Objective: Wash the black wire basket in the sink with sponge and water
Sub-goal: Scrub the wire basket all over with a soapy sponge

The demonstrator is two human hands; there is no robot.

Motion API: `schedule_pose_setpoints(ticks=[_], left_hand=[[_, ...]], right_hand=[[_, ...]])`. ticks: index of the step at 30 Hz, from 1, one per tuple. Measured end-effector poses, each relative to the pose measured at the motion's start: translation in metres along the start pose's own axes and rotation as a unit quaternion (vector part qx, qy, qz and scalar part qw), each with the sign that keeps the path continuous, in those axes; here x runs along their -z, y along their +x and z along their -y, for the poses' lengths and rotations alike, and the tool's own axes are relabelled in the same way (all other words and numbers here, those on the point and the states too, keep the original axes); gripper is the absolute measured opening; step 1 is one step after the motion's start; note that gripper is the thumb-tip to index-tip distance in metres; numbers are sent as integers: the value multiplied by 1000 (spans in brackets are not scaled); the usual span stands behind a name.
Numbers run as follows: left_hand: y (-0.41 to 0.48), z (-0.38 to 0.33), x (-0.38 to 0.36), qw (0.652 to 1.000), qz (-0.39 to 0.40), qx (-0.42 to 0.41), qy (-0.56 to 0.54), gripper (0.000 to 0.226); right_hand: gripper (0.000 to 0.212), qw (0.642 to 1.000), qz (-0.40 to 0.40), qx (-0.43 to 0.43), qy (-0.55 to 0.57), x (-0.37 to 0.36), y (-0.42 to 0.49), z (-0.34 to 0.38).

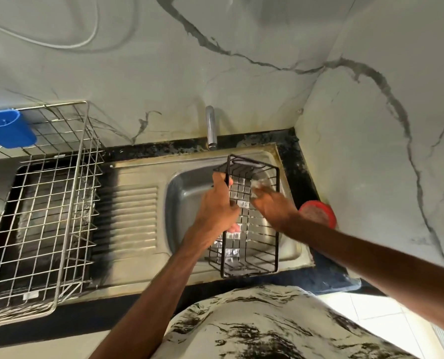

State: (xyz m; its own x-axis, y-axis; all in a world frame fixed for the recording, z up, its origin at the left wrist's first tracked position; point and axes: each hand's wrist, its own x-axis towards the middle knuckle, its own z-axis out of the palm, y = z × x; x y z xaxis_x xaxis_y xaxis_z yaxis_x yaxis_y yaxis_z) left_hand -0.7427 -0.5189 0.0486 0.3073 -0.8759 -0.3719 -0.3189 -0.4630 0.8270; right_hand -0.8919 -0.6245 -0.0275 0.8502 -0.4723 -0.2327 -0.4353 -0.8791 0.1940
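Basket (257, 224), black wire, is held over the sink (179, 182) at centre right of the frame, its far end just below the tap (210, 128). Left hand (219, 206) grasps the basket's left rim, fingers curled round the wire. Right hand (270, 203) reaches into the basket from the right; it is blurred, so its grip cannot be told. Ribbed drainboard (135, 216) lies left of the sink, then a steel rack (47, 203) with a blue holder (7, 128) at upper left. Red lid (318, 213) sits right of the sink.
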Motion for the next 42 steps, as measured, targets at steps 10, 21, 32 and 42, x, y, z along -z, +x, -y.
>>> schedule_pose_setpoints(ticks=[10, 21, 32, 42], left_hand=[[2, 12, -3, 999, -43, -6, 16, 58], [12, 10, -1, 997, -55, 1, 48, 66], [17, 10, -1, 999, -38, -9, 21, 68], [25, 10, 2, 998, -40, -27, 30, 59]], right_hand=[[44, 982, -90, -9, 167, 10, 5, -17], [30, 985, -74, -38, 151, 0, 11, -38], [32, 987, 85, 79, 110, -38, -20, 11], [28, 997, -43, 57, 23, -30, 1, 2]])
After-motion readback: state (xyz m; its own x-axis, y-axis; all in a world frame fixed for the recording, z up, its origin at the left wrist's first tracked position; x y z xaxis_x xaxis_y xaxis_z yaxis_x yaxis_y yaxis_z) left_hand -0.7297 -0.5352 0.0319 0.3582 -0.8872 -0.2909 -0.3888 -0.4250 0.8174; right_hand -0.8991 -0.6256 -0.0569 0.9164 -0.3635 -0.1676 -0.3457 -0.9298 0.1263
